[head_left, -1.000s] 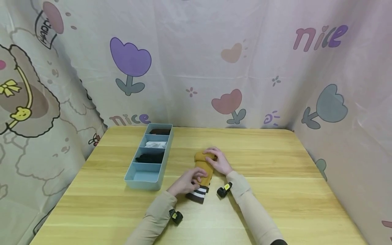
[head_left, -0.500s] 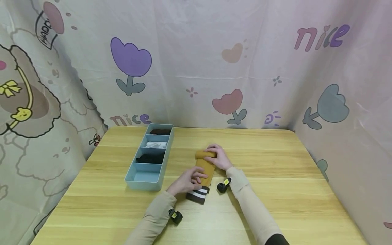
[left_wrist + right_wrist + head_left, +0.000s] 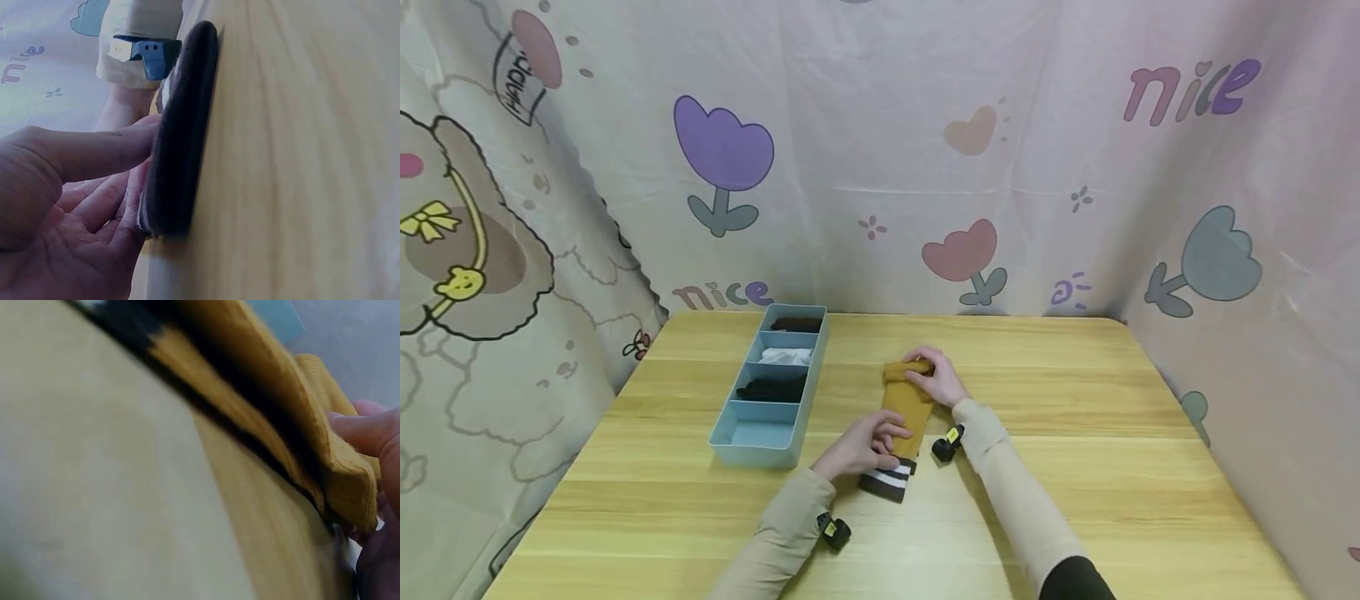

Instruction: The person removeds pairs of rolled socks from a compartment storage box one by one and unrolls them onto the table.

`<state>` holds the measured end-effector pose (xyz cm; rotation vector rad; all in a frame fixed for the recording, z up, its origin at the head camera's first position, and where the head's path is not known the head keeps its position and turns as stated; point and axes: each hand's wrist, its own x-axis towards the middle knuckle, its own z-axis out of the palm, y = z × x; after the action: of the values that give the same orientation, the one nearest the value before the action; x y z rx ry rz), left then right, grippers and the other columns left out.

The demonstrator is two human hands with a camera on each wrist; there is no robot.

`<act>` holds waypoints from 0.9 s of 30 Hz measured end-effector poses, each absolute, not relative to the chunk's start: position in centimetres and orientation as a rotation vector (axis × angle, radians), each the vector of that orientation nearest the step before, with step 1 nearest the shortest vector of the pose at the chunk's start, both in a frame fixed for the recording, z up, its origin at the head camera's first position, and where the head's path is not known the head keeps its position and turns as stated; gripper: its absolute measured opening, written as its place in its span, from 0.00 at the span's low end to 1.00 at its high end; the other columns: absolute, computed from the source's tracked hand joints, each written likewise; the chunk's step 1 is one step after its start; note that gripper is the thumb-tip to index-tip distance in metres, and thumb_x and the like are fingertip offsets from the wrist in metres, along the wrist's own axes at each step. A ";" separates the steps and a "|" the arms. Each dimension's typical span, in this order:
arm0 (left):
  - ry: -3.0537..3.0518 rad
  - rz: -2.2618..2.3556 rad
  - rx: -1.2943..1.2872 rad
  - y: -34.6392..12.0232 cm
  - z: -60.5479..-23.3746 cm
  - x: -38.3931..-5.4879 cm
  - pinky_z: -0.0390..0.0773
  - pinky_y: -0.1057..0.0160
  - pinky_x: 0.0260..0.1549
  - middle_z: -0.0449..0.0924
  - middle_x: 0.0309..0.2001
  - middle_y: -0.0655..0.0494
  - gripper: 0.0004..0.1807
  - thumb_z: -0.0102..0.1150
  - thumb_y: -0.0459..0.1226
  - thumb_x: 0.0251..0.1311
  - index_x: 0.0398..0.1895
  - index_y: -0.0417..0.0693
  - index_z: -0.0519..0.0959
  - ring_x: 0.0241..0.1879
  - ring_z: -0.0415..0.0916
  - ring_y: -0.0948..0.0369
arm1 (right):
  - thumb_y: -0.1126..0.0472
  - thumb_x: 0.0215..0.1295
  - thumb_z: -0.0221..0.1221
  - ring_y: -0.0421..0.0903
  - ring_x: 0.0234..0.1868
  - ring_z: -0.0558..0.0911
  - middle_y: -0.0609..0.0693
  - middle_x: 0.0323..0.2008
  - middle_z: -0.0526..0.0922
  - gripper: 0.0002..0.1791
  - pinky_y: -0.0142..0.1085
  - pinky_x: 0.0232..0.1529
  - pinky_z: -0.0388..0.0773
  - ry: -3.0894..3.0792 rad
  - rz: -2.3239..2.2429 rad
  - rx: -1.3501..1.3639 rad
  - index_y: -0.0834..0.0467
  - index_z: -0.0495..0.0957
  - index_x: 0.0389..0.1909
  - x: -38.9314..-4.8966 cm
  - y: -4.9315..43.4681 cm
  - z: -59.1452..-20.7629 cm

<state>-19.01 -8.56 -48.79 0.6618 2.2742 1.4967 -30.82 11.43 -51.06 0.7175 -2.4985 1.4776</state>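
Observation:
A pair of mustard socks [image 3: 908, 412] lies lengthwise on the table, one layered over the other. Their dark brown cuffs with white stripes [image 3: 883, 483] point toward me, and the far end is folded over. My right hand [image 3: 942, 382] pinches that folded end between thumb and fingers; the right wrist view shows the thumb against the ribbed mustard fabric [image 3: 350, 469]. Near the cuffs, my left hand [image 3: 861, 446] rests on the socks with relaxed fingers. In the left wrist view its thumb presses beside the dark cuff [image 3: 181, 137], and the other fingers lie along the edge.
Left of the socks stands a long blue-grey divided box [image 3: 805, 408]. Its compartments hold a dark brown item [image 3: 796, 325], a white cloth item [image 3: 786, 357] and a black cloth item [image 3: 772, 389]; the nearest compartment shows its bare bottom. A printed curtain [image 3: 850, 167] hangs behind the table.
My right hand has shifted slightly away from me with the folded end of the socks, leaving more flat mustard fabric showing. My left hand has stayed near the cuffs.

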 end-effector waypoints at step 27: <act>2.270 1.459 0.636 -9.2 -48.5 -18.9 0.73 0.73 0.30 0.86 0.50 0.37 0.30 0.69 0.22 0.52 0.60 0.30 0.70 0.32 0.71 0.66 | 0.59 0.65 0.66 0.61 0.60 0.78 0.63 0.55 0.83 0.18 0.53 0.66 0.71 -2.724 1.295 0.594 0.64 0.83 0.52 -33.0 11.9 -50.6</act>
<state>-18.91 -9.24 -48.50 0.6358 2.2704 1.4590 -32.98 11.91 -50.61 0.5938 -2.7245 1.2950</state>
